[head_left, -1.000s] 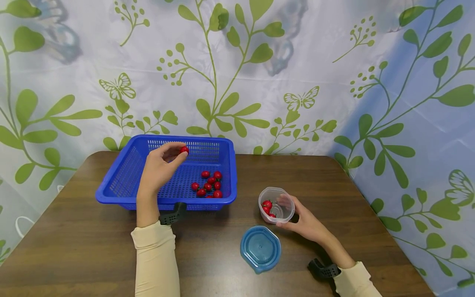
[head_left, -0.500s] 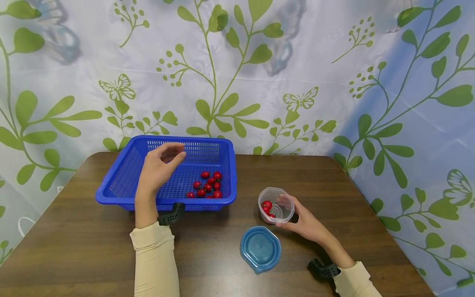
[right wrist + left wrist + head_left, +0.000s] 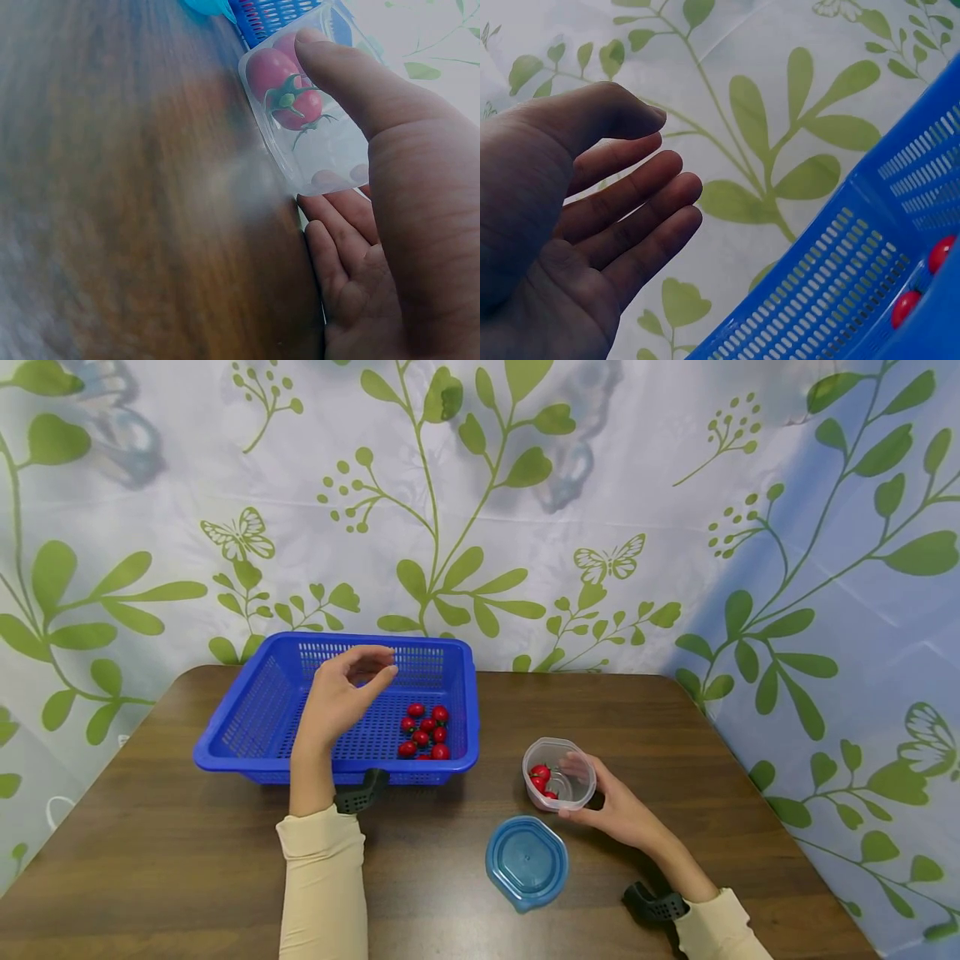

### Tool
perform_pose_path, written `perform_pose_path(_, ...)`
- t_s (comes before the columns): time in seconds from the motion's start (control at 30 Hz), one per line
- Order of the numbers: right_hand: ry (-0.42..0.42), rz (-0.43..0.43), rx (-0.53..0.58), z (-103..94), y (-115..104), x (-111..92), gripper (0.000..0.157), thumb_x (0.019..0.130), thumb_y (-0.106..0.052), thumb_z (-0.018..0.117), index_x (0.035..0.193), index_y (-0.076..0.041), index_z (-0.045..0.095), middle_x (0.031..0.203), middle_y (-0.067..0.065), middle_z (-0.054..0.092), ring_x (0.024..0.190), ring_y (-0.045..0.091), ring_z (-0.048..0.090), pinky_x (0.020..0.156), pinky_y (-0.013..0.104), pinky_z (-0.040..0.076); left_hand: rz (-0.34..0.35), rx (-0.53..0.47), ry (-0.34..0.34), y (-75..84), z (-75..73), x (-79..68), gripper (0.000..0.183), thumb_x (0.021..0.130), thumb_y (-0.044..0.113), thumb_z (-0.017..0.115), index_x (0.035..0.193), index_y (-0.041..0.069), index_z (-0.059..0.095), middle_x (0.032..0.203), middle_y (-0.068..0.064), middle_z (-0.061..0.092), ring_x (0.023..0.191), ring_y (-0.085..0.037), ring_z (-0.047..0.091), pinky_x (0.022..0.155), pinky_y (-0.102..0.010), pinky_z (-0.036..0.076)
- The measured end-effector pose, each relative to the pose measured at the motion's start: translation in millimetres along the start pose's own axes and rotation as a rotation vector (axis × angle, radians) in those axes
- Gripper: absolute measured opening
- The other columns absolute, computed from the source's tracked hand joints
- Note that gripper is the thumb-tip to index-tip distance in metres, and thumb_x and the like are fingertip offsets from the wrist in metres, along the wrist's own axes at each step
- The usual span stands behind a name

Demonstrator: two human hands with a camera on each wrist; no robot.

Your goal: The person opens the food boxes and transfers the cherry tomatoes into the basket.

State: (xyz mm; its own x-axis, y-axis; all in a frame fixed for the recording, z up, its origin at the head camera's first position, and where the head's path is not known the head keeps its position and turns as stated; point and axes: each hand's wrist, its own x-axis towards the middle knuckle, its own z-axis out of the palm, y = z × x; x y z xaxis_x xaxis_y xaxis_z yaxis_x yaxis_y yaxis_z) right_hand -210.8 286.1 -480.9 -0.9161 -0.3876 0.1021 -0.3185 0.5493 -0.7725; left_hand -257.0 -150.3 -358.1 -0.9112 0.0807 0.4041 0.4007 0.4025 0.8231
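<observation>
My left hand (image 3: 341, 693) is held over the blue plastic basket (image 3: 461, 693), with thumb and fingers loosely bent and apart. In the left wrist view nothing lies between the thumb and the fingers (image 3: 649, 184). Small red cherry tomatoes (image 3: 421, 737) are grouped at the basket's near right corner. On the table, my right hand (image 3: 618, 806) grips a clear plastic container (image 3: 577, 789) by its right side, thumb at the near rim. A few cherry tomatoes (image 3: 271, 73) with green stems lie inside it.
A blue lid (image 3: 527, 860) lies flat on the brown wooden table (image 3: 435, 868), just in front of the container. Behind the table hangs a pale curtain (image 3: 637, 460) with green leaves. Black bands (image 3: 656, 903) are worn on both wrists.
One second ago my left hand pinched a cherry tomato; now its fingers are empty. It has shifted slightly right. A tomato in the basket has rolled toward the group. My right hand stays put.
</observation>
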Motion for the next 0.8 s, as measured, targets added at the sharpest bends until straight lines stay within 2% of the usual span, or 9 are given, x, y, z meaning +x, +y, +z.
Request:
perform_pose_path(0.2, 0.001, 0.01, 0.0, 0.0, -1.1, -0.5, 0.088, 0.083, -0.037, 0.087, 0.154, -0.021, 0.037, 0.152, 0.004, 0.053, 0.145, 0.031, 0.047, 0.118, 0.06, 0.032, 0.033, -0.009, -0.03, 9.3, 12.7, 3.3, 0.03, 0.099, 0.021, 0.071, 0.126, 0.007, 0.069, 0.119, -0.013, 0.071, 0.108, -0.026, 0.068, 0.097, -0.044, 0.054)
perform_pose_path(0.37, 0.001, 0.005, 0.003, 0.2, -0.2, -0.4, 0.088, 0.083, -0.036, 0.087, 0.154, -0.02, 0.037, 0.152, 0.004, 0.053, 0.145, 0.032, 0.047, 0.118, 0.06, 0.032, 0.064, -0.034, -0.059, 18.9, 26.0, 5.6, 0.029, 0.098, 0.018, 0.072, 0.125, 0.006, 0.069, 0.117, -0.013, 0.072, 0.107, -0.027, 0.068, 0.099, -0.049, 0.055)
perform_pose_path(0.57, -0.001, 0.005, 0.005, -0.1, 0.3, -0.5, 0.088, 0.083, -0.037, 0.087, 0.154, -0.021, 0.037, 0.152, 0.004, 0.053, 0.144, 0.031, 0.047, 0.118, 0.06, 0.033, 0.107, -0.028, -0.084, 28.6, 43.0, 8.0, 0.026, 0.097, 0.015, 0.072, 0.122, 0.006, 0.07, 0.113, -0.011, 0.073, 0.102, -0.025, 0.07, 0.096, -0.046, 0.057)
perform_pose_path(0.8, 0.002, -0.002, -0.006, 0.2, 0.7, -0.5, 0.087, 0.083, -0.037, 0.087, 0.153, -0.022, 0.037, 0.152, 0.003, 0.054, 0.144, 0.029, 0.048, 0.118, 0.059, 0.033, 0.159, -0.009, -0.145, 39.8, 61.7, 10.4, 0.027, 0.096, 0.014, 0.073, 0.121, 0.004, 0.07, 0.112, -0.011, 0.073, 0.101, -0.023, 0.07, 0.094, -0.044, 0.058)
